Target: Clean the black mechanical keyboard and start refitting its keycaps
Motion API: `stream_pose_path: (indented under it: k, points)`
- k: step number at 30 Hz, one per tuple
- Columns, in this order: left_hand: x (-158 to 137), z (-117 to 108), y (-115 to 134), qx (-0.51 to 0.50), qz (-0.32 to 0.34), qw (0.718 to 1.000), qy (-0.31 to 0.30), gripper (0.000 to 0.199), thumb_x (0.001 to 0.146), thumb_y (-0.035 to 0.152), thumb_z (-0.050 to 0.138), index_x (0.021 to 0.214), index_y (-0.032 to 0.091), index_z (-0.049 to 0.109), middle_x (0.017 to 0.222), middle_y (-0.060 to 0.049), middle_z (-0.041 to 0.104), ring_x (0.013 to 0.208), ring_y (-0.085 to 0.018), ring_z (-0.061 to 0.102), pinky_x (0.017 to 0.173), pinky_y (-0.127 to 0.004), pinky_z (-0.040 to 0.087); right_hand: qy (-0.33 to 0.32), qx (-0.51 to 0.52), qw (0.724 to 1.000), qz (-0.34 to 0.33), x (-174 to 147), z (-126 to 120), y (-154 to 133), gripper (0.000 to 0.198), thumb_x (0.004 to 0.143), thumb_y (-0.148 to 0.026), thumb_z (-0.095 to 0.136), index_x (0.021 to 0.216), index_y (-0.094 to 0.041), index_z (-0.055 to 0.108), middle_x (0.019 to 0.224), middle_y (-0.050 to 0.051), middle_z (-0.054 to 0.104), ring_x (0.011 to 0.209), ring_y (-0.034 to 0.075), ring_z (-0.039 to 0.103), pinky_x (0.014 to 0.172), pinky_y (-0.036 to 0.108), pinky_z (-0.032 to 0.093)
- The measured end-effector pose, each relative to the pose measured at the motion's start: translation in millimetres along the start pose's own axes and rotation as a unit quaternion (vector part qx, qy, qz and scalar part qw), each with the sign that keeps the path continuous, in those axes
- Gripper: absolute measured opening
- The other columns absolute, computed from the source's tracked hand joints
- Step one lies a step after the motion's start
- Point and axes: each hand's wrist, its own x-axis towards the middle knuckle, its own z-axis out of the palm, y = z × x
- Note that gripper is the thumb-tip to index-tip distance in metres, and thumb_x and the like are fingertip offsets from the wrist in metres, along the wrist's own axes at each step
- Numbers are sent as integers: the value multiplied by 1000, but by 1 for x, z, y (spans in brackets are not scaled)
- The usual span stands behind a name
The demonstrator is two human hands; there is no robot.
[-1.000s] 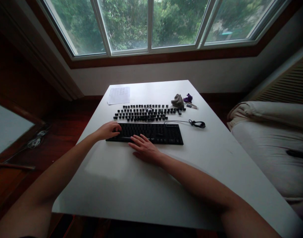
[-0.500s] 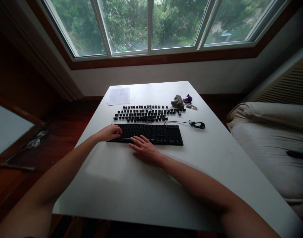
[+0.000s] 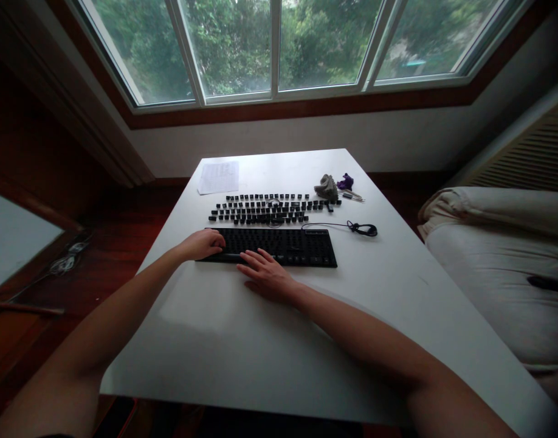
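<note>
A black keyboard (image 3: 306, 246) lies across the white table in front of me. At its left end, my left hand (image 3: 203, 244) rests with fingers curled down and closed against the thumb; whatever they hold, if anything, is hidden or too small to name. My right hand (image 3: 267, 274) lies flat at the keyboard's front edge, fingers spread, fingertips on the lower keys, and it grips nothing. Just behind the keyboard, loose black keycaps (image 3: 261, 211) stand in several rows.
Behind the keycaps are a sheet of paper (image 3: 219, 177) at left, and a grey cloth (image 3: 326, 187), a purple cloth (image 3: 346, 181) and small slim tools (image 3: 353, 196) at right. The keyboard's bundled cable (image 3: 363, 229) lies to the right. A covered couch (image 3: 479, 261) flanks the table (image 3: 206, 353).
My left fingers have closed slightly toward the thumb. My right hand and the keyboard stay in place.
</note>
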Motion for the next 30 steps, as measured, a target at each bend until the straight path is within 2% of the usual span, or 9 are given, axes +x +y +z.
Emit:
stream_pose_path:
  k: [5, 13, 17, 23, 27, 30]
  points:
    - [0, 0, -1, -6, 1, 1000, -5, 18, 79, 31, 63, 93, 25, 74, 83, -2, 68, 75, -18, 60, 65, -28, 42, 0, 1, 1000, 1, 1, 1, -1, 50, 98, -36, 57, 145, -22, 52, 159, 14, 39, 150, 28, 31, 122, 53, 23]
    - [-7, 10, 2, 21, -22, 999, 18, 9, 78, 30, 65, 84, 24, 65, 81, -1, 68, 71, -18, 59, 60, -28, 37, -1, -4, 1000, -2, 1, 3, -1, 49, 99, -37, 56, 145, -21, 51, 159, 14, 39, 150, 28, 31, 123, 53, 22]
    - [-10, 13, 3, 6, -26, 999, 26, 11, 80, 31, 64, 88, 24, 66, 81, -1, 68, 71, -18, 59, 60, -27, 37, -3, -3, 1000, 3, 2, 3, -3, 49, 99, -37, 56, 146, -22, 51, 159, 14, 39, 150, 28, 31, 123, 53, 22]
    - [-11, 20, 5, -34, -40, 997, 59, 18, 89, 36, 56, 85, 22, 67, 82, -2, 68, 75, -18, 59, 66, -28, 41, 0, -5, 1000, 3, 1, 0, -3, 48, 100, -37, 55, 145, -21, 51, 159, 14, 39, 150, 28, 31, 123, 52, 23]
    - [-10, 28, 0, -36, -44, 994, 94, 18, 88, 38, 60, 87, 22, 68, 82, -2, 65, 78, -19, 58, 73, -31, 43, 5, -6, 1000, 0, 0, 1, -2, 48, 99, -36, 56, 145, -21, 52, 159, 14, 40, 149, 28, 32, 122, 53, 23]
    - [-11, 34, -7, -9, -67, 989, 130, 22, 84, 44, 66, 92, 23, 68, 90, -3, 64, 87, -21, 57, 85, -35, 44, 6, -7, 1000, -1, 0, 2, -1, 48, 99, -37, 56, 144, -21, 52, 159, 14, 40, 149, 29, 33, 122, 53, 24]
